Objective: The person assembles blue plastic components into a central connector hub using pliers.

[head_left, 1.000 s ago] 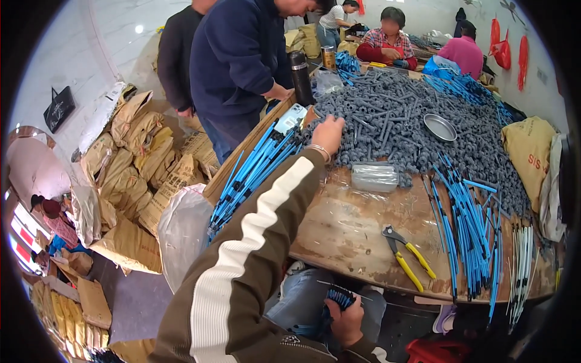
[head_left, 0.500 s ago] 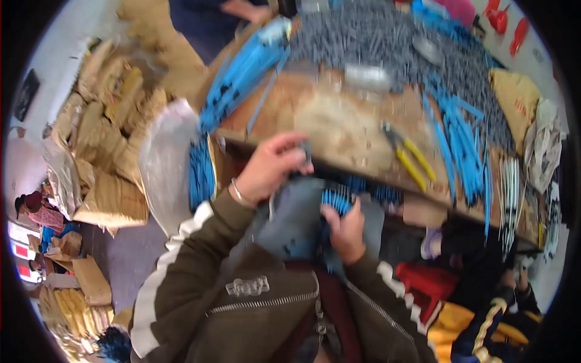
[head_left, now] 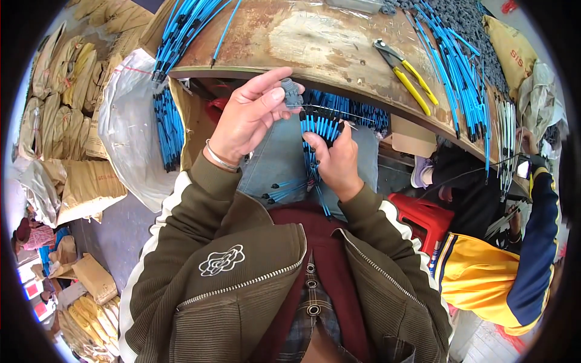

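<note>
Since the last frame the grey pieces (head_left: pixel 292 94) have moved beside the blue rods (head_left: pixel 322 126), centre frame: fingers of our left hand (head_left: pixel 245 121) pinch them, our right hand (head_left: pixel 340 158) wraps the gathered rods. Whether they're joined, we cannot tell; loose rods (head_left: pixel 451 72) lie on the tabletop (head_left: pixel 315 45), upper right.

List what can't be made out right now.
Head view:
Small grey plastic parts in the left hand: number, partly covered by the hand.
Thin blue rods with black ends in the right hand: count, hidden by overlap and grip.
Clear plastic box: far side, cut off by the upper edge.
</note>
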A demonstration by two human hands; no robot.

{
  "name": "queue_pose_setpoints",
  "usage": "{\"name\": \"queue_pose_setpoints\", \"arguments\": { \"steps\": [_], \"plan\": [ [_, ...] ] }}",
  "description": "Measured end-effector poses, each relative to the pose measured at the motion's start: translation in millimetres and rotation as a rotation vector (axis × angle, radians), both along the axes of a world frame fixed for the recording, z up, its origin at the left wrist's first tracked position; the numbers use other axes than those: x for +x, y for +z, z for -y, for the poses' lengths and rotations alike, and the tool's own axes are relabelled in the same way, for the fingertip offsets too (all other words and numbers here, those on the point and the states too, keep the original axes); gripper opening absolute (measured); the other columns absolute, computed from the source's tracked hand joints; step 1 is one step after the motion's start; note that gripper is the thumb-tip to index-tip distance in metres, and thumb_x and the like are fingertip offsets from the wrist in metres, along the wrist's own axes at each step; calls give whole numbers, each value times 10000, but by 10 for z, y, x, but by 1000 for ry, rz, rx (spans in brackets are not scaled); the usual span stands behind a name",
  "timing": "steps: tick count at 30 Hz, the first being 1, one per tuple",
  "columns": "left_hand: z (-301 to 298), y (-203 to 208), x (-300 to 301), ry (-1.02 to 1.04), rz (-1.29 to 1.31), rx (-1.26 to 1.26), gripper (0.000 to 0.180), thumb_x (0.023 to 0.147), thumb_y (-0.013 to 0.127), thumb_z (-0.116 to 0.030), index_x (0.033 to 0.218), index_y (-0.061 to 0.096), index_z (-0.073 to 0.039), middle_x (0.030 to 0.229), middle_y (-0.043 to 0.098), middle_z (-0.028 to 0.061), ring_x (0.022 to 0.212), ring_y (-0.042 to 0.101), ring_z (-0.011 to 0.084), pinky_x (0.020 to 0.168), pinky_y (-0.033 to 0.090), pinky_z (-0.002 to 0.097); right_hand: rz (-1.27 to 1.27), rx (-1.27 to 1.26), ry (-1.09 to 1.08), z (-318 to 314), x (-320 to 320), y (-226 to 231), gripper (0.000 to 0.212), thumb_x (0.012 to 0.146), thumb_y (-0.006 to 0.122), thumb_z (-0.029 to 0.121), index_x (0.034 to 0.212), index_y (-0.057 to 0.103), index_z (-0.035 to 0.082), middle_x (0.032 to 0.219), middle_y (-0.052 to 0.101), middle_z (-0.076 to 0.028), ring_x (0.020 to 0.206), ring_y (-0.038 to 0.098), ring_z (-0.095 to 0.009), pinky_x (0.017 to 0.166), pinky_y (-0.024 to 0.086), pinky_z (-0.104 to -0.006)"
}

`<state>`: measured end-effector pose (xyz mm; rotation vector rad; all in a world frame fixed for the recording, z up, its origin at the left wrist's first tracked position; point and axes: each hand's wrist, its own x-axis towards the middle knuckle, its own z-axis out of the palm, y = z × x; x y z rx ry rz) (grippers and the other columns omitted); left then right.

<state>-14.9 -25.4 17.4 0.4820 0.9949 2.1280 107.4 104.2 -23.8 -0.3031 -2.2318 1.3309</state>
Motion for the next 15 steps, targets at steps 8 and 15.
{"name": "queue_pose_setpoints", "arguments": {
  "steps": [8, 15],
  "plan": [
    [-54, -56, -88, -39, -52, -15, 357, 855, 574, -76, 1198, 508, -2, 1028, 615, 111, 873, 591, 135, 726, 478, 250, 0, -18, 20, -51, -37, -15, 315, 788, 677, 152, 983, 483, -1, 801, 643, -137, 716, 649, -264, 611, 486, -325],
    [-122, -21, -84, -54, -88, -91, 352, 851, 582, -83, 1186, 518, 4, 1001, 622, 110, 888, 583, 131, 740, 476, 248, -5, -24, 14, -86, -51, -39, 350, 785, 678, 167, 996, 466, -14, 781, 634, -155, 700, 640, -303, 591, 488, -348]
  ]
}}
